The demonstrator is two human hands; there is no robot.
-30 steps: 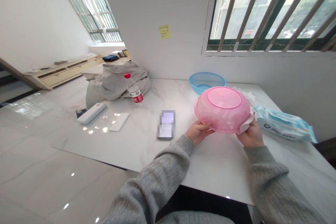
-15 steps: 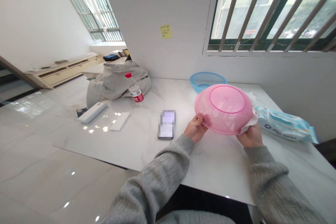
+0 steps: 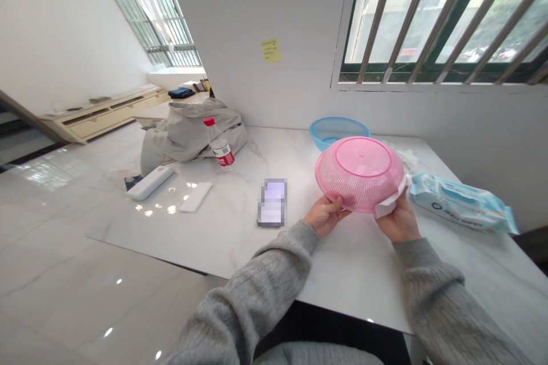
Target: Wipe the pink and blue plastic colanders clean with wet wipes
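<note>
Held bottom-up above the table, a pink perforated plastic basket (image 3: 363, 177) is gripped between my two hands. My left hand (image 3: 327, 215) pinches its near-left rim, thumb on the outside and fingers under it. At the right rim, my right hand (image 3: 400, 221) is closed around a white wipe (image 3: 390, 201) pressed against the basket's edge; some of its fingers are hidden behind. A blue plastic basket (image 3: 338, 130) stands behind the pink one, partly covered by it. To the right of my right hand lies a light-blue pack of wipes (image 3: 462, 202).
On the white marble-patterned table (image 3: 240, 228) lies a phone (image 3: 273, 202) with a blurred screen. Further left are a red-capped bottle (image 3: 221, 148), a grey cloth bag (image 3: 188, 131), a white flat box (image 3: 196, 197) and a long white case (image 3: 152, 182). Crumpled white plastic (image 3: 409, 159) sits behind the wipes.
The pink basket has turned and shifted slightly left, its base tilting a little further away. My right hand has moved left with the wipe along the rim; my left hand has shifted slightly right.
</note>
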